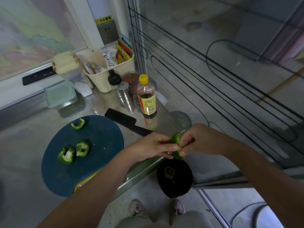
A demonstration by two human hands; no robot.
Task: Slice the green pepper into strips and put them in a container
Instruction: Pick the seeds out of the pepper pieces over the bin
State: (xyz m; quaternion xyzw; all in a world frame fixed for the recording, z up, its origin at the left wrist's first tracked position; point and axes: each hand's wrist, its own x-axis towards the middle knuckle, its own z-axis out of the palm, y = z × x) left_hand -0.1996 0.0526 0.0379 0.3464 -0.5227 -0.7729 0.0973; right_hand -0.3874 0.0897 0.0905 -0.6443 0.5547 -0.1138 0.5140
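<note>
At the very bottom are 2 shoes (139, 208) on the floor. Just past them a black bin (181, 186) sits on the floor, with some scraps inside.

Above the bin, both hands are out past the edge of the counter (24, 145). The left hand (153, 147) and the right hand (195, 140) hold 1 pepper piece (176, 139) between them. The fingers and thumb of each hand pinch it, the left hand on its left side and the right hand on its right side. The green skin faces up.

To the left, a round dark blue cutting board (98, 137) lies on the counter. On it are 3 more pepper chunks. 2 of them, the near chunk (66, 155) and the middle chunk (82, 148), lie close together with their pale insides up. The far chunk (78, 123) lies alone near the back rim of the board.

A black knife (127, 122) lies flat on the counter, just beside the board on its right.

Behind the knife stands a dark sauce bottle (147, 97) with a yellow cap. Next to it is a shiny metal shaker (123, 91). Farther left is a clear container (61, 96) with a pale green lid on. At the back is a cream basket (105, 79) full of packets.
</note>
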